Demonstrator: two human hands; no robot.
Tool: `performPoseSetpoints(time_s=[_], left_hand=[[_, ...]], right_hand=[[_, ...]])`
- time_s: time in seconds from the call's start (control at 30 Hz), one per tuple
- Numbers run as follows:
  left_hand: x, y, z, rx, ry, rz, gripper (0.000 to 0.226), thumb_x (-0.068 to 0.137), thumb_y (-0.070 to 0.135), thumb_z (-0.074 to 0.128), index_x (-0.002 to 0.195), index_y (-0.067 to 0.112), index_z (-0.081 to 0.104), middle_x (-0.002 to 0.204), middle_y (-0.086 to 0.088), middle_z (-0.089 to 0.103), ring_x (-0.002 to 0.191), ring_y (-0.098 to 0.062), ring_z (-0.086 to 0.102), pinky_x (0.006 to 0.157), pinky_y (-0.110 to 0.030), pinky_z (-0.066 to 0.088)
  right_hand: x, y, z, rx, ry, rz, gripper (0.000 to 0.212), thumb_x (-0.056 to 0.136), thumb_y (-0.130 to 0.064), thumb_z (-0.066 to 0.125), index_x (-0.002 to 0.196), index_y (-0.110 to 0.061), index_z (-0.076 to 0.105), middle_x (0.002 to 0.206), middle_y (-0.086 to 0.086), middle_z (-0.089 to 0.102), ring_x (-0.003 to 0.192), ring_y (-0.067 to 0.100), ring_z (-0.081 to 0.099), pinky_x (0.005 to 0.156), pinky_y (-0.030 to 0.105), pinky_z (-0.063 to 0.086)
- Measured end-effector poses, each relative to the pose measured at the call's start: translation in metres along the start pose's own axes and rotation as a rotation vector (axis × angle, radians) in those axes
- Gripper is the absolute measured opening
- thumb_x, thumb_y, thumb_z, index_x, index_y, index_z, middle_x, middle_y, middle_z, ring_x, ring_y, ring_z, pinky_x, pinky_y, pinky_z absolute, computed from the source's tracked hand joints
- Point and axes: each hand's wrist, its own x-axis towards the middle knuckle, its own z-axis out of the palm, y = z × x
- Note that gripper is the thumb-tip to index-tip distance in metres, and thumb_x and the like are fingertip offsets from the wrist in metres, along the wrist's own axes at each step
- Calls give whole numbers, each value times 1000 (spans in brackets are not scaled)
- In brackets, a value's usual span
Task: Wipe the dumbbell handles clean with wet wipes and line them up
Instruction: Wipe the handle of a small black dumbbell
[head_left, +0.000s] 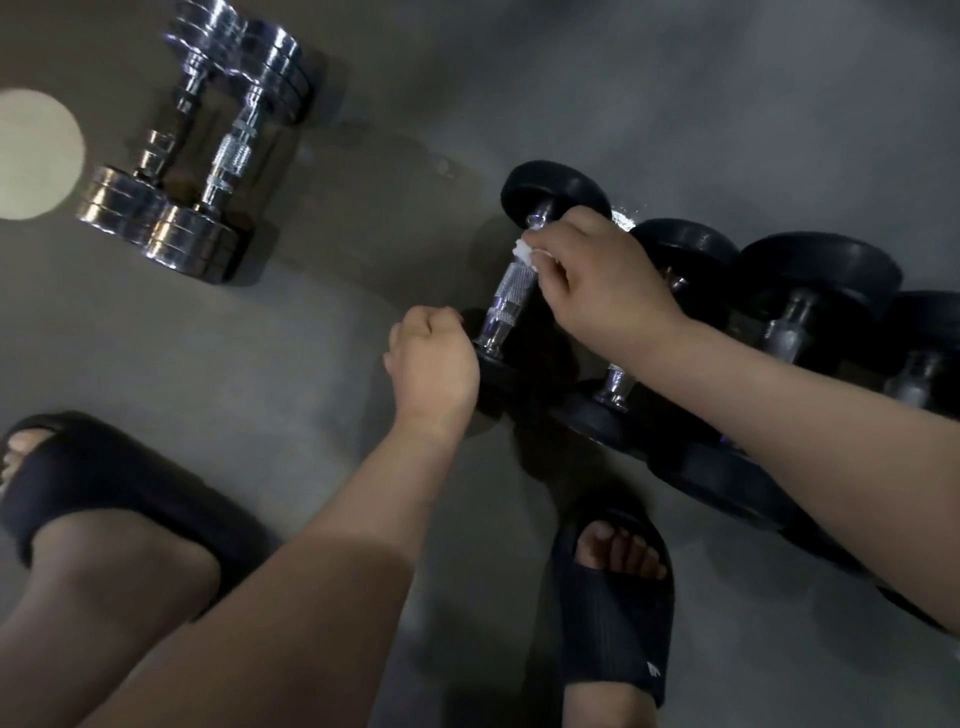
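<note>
A black-headed dumbbell (511, 288) with a knurled chrome handle lies on the grey floor at the centre. My right hand (602, 283) grips a small white wet wipe (524, 253) against the upper part of that handle. My left hand (434, 358) curls round the near black head of the same dumbbell. Three more black dumbbells (810, 317) lie side by side to its right, partly hidden by my right arm. Two chrome dumbbells (218, 156) lie together at the far left.
My two feet in black slides (613, 587) stand on the floor, one at the lower left and one just below the black dumbbells. A pale round disc (36, 153) sits at the left edge. Bare grey floor lies between the two dumbbell groups.
</note>
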Motion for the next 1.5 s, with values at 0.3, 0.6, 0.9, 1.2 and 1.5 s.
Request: performPoseSetpoints(time_s=[0.3, 0.6, 0.9, 1.2, 1.5], left_hand=[[-1, 4, 1, -64, 106, 42, 25, 92, 13, 44, 78, 25, 61, 97, -5, 69, 98, -25, 60, 93, -41, 48], [-4, 3, 3, -52, 113, 57, 27, 91, 14, 43, 73, 27, 58, 92, -2, 68, 101, -29, 58, 94, -43, 47], [-3, 4, 1, -86, 116, 42, 24, 91, 12, 44, 78, 19, 63, 88, -2, 68, 95, -25, 60, 87, -36, 49], [-2, 5, 0, -64, 113, 34, 24, 92, 12, 45, 81, 17, 65, 84, 0, 66, 88, -21, 58, 76, -29, 45], [-1, 7, -1, -74, 117, 55, 23, 92, 11, 45, 85, 10, 68, 78, 4, 62, 81, -16, 55, 60, -17, 36]], right_hand=[[-4, -5, -1, 10, -215, -264, 24, 97, -16, 54, 112, -8, 70, 103, 10, 64, 92, 27, 62, 76, 32, 47], [-8, -10, -6, -37, -357, -415, 21, 91, -4, 60, 109, -5, 70, 98, 14, 63, 87, 28, 59, 74, 30, 43], [-12, -12, -2, -67, -410, -521, 27, 93, -6, 53, 114, -3, 68, 102, 16, 64, 91, 35, 63, 80, 41, 54], [-16, -14, 0, -94, -421, -550, 25, 92, -6, 57, 115, -1, 67, 98, 16, 63, 87, 36, 62, 75, 40, 54], [-15, -7, 7, -47, -282, -402, 26, 95, -8, 53, 118, -2, 64, 105, 16, 61, 89, 35, 61, 74, 42, 53]])
